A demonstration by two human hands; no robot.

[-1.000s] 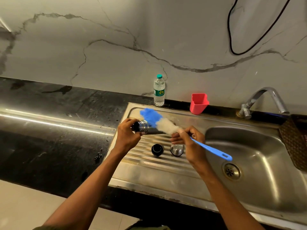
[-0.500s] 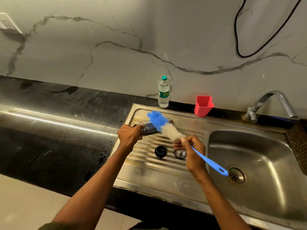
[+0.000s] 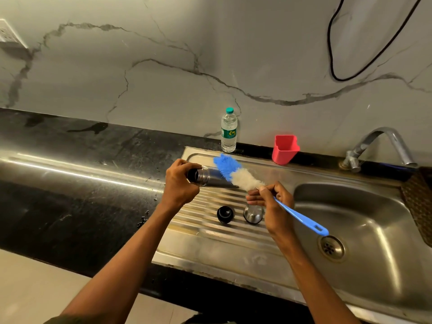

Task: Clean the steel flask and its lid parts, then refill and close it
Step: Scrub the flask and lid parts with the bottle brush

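My left hand (image 3: 179, 181) grips the steel flask (image 3: 203, 176) near its open mouth, and the flask lies tilted over the ribbed draining board (image 3: 210, 232), mouth toward me. My right hand (image 3: 271, 202) holds a bottle brush (image 3: 236, 174) by its blue handle, just below the bristles. The blue and white bristle head lies across the flask's body, outside the mouth. On the draining board stand a black inner stopper (image 3: 225, 214) and a steel cap (image 3: 253, 213), partly hidden by my right hand.
A plastic water bottle (image 3: 229, 130) and a red cup (image 3: 284, 149) stand at the back of the sink unit. The basin (image 3: 364, 220) with its drain lies to the right, under a tap (image 3: 383, 146). Black wet countertop (image 3: 70, 183) extends left. A woven mat (image 3: 418, 202) sits far right.
The brush has stayed outside the flask, its head shifting slightly across the flask body. The flask's mouth has turned more toward me. The stopper and cap have not moved.
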